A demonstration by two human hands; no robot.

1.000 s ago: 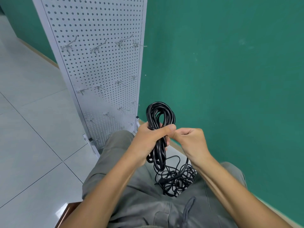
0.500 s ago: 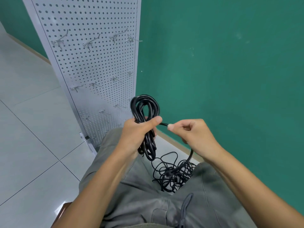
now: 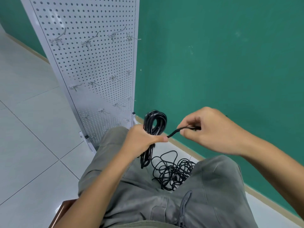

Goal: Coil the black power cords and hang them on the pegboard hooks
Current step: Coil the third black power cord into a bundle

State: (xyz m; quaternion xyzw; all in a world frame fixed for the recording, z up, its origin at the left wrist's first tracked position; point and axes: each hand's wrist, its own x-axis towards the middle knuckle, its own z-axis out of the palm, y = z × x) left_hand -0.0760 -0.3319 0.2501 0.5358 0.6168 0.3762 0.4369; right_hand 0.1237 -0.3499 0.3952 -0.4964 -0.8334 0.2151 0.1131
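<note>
My left hand (image 3: 142, 140) grips a coiled bundle of black power cord (image 3: 155, 121) around its middle, with loops sticking out above and below the fist. From that fist a short stretch of the same cord runs right to my right hand (image 3: 209, 130), which pinches it between thumb and fingers. A loose tangle of black cord (image 3: 172, 171) lies on the floor between my knees. The white pegboard (image 3: 92, 66) stands ahead on the left, with several bare metal hooks (image 3: 87, 42) in three rows.
A green wall (image 3: 222, 63) rises right behind the pegboard and to the right. White tiled floor (image 3: 28, 120) spreads to the left. I sit on a brown wooden seat (image 3: 63, 209), my grey-trousered legs (image 3: 164, 203) filling the lower view.
My right hand has pulled away to the right, drawing a length of cord out taut from my left fist. The cord no longer trails from it down to the floor tangle.
</note>
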